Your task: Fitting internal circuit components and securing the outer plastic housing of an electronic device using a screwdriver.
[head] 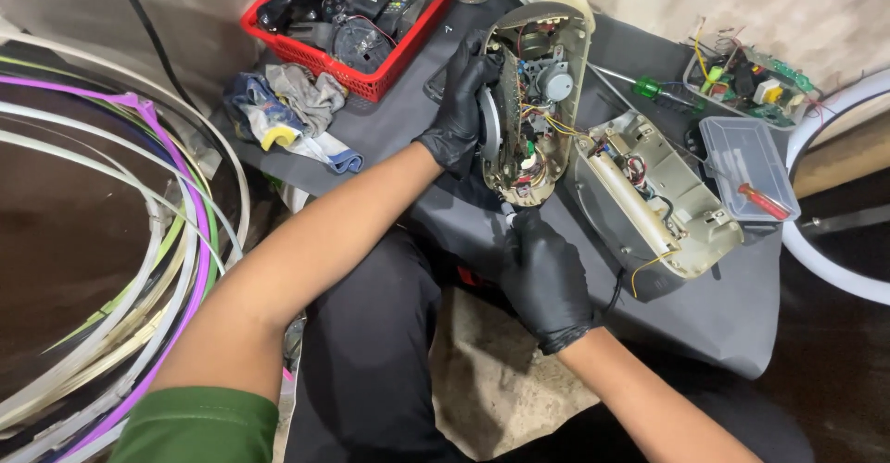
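So the opened beige appliance shell [536, 101] is propped up on edge at the middle of the dark counter [723, 305], long axis running near to far and leaning a bit right at the far end, open side with the wiring and small motor facing right. Left hand [461, 111], black glove, is wrapped around its left edge, holding it steady. Right hand [545, 278], also gloved, is curled tight at the shell's near end, seems to be gripping a small tool, but I can't tell which. The other half of the housing [660, 199] lies flat just to the right, joined by wires. Red basket [357, 32] of remotes sits far left, clear plastic box [746, 166] with a red screwdriver [763, 202] on the right.
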